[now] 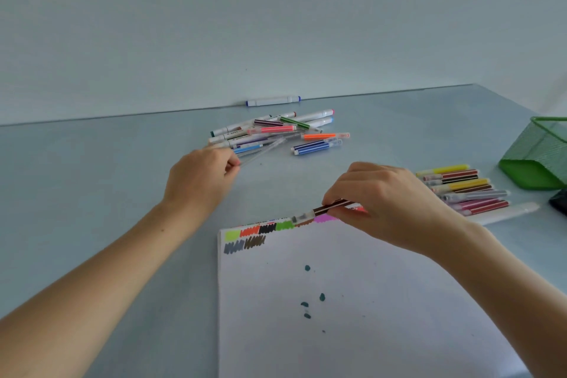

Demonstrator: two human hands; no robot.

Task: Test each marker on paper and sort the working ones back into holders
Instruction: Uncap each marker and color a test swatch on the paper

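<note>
My right hand (380, 202) pinches a capped brown striped marker (322, 210) just above the top edge of the white paper (337, 301), which carries coloured test scribbles (257, 232) along its top. My left hand (202, 181) pinches the near end of a pale clear marker (264, 152) that reaches into the loose pile of markers (276, 132) at the back. A second, tidier group of markers (463, 190) lies to the right of my right hand. A green mesh holder (537, 159) lies tipped on its side at the far right.
A single white marker with blue ends (273, 100) rests against the wall at the table's back edge. A dark object (558, 204) shows at the right border. Teal ink blots (313, 298) dot the middle of the paper. The table (92, 178) is pale blue-grey.
</note>
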